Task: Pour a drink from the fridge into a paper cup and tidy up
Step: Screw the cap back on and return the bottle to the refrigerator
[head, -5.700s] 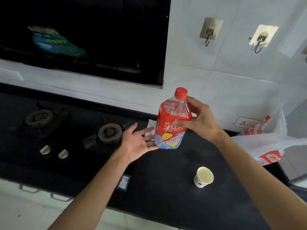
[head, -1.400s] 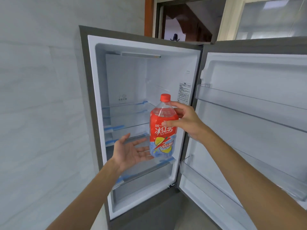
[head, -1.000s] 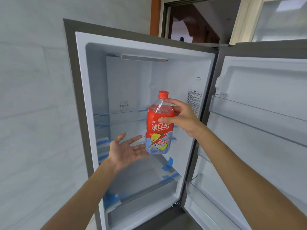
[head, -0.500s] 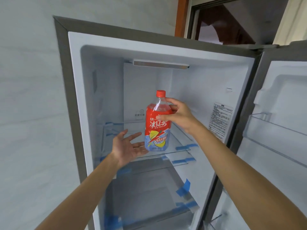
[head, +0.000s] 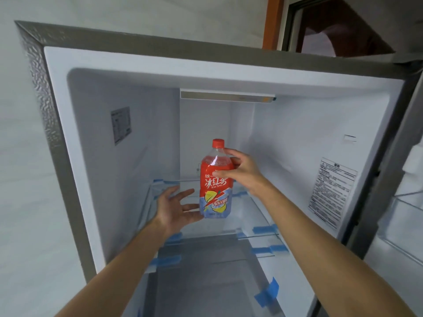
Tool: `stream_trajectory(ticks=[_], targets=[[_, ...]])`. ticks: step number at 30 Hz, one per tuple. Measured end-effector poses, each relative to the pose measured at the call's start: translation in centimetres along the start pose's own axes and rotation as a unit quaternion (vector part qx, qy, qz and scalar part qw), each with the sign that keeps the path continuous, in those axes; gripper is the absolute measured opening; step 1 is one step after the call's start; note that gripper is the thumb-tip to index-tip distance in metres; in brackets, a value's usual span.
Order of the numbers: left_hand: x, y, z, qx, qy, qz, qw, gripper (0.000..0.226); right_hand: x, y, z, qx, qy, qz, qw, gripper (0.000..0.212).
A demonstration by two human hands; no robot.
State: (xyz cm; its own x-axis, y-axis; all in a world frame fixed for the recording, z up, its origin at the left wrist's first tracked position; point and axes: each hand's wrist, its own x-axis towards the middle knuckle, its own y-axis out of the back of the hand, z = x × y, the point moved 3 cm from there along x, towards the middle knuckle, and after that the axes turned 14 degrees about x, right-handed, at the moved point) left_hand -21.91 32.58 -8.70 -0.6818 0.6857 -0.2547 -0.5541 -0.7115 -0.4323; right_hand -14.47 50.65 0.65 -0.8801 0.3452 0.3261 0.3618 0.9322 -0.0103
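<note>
Red bottle (head: 215, 186) in right hand (head: 245, 173), upright behind glass shelf (head: 250, 215) front edge.

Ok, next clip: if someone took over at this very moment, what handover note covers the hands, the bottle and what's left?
Right hand grips the capped iced tea bottle near its shoulder, upright. Left hand is open, by the bottle's base.
The bottle is inside the open fridge, over the top glass shelf; whether it rests there is unclear.
The paper cup is out of view, so pouring can't be checked.
Left: release the bottle, shut the fridge door.
</note>
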Motion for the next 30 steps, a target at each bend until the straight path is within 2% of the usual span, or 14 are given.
stream_trajectory(ticks=[16, 24, 30], targets=[[3.7, 0.4, 0.0, 0.067, -0.030, 0.079, 0.994, 0.051, 4.0, 0.3, 3.8, 0.012, -0.009, -0.040, 0.999, 0.067], [3.8, 0.4, -0.1, 0.076, -0.033, 0.095, 0.992, 0.050, 4.8, 0.4, 5.5, 0.033, -0.022, -0.038, 0.999, 0.069], [2.7, 0.0, -0.2, 0.091, -0.031, 0.095, 0.991, 0.048, 4.7, 0.3, 6.3, 0.031, -0.044, -0.050, 0.997, 0.078]])
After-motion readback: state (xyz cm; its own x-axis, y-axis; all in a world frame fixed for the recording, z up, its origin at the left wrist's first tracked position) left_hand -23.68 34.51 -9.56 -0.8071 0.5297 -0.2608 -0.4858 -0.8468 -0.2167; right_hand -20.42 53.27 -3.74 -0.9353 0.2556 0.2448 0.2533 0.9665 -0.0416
